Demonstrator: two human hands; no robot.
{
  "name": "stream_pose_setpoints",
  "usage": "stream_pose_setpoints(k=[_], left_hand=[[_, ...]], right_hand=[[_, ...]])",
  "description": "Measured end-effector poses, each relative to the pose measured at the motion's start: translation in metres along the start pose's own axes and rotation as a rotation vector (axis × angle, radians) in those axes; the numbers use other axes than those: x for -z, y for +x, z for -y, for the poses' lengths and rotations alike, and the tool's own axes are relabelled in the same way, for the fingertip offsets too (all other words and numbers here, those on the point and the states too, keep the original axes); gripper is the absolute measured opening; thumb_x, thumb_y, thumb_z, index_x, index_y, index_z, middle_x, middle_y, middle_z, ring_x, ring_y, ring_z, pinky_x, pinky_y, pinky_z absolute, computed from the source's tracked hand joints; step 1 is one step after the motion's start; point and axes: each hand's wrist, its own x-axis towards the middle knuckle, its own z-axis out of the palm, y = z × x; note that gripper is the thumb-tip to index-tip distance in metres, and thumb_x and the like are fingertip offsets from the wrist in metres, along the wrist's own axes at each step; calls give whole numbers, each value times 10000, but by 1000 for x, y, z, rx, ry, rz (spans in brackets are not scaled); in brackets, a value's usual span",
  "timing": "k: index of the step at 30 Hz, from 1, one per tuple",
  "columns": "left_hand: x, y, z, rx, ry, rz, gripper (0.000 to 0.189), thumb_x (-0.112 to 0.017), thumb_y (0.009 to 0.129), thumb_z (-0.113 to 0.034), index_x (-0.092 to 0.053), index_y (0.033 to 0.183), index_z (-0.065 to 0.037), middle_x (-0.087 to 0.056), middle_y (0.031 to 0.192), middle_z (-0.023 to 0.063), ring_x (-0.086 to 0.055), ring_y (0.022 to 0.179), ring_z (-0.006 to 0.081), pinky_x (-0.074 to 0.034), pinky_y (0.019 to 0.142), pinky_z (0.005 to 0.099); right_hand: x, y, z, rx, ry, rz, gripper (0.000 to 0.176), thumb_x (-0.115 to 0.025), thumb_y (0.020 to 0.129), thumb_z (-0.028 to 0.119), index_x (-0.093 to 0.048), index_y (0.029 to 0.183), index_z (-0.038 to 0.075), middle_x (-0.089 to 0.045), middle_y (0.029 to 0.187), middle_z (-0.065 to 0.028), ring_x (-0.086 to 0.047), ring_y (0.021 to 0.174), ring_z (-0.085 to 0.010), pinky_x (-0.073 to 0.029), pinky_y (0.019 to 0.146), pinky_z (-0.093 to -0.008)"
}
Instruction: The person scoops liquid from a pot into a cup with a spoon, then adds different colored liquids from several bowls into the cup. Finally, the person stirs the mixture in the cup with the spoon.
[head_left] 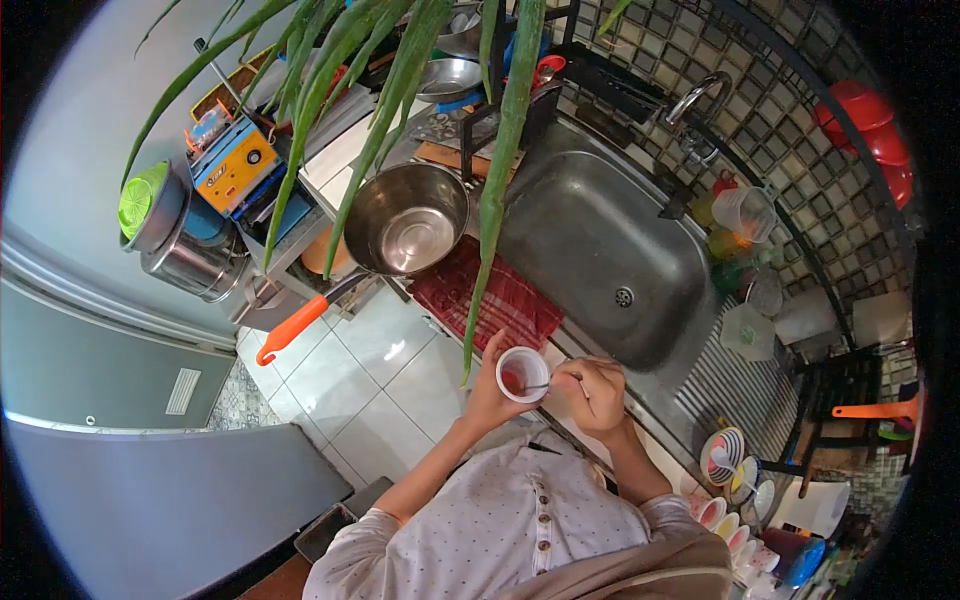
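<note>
one cup, held in your left hand by the sink; your right hand pinched a spoon, tip inside the cup.

**Little white cup with a stirrer in it**

Small white plastic cup, sitting around 5 o'clock from the middle of the view. It's held up in the left hand, mouth facing the camera, with a bit of reddish liquid at the bottom. A thin metal stirrer pokes in from 3 o'clock, pinched by the right hand.
</note>
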Motion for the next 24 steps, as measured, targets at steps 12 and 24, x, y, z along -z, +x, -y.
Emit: stream_pose_setpoints(k=[12,24], left_hand=[[-2,-4,20,-59,3,8,1062,-762,592,-181,-70,1375,10,-406,1241,190,-451,1129,282,-347,959,345],[-3,4,16,-112,67,-107,944,-823,570,-189,-275,1314,5,-516,1097,122,-525,989,231,-420,843,325]], right_hand=[[0,2,4,-34,-24,-24,92,-553,802,62,-563,729,8,-587,628,-96,-577,545,-248,-438,540,-314],[-2,0,1,1,-16,-36,146,-554,827,117,-552,721,17,-587,629,-87,-570,540,-234,-428,529,-314]])
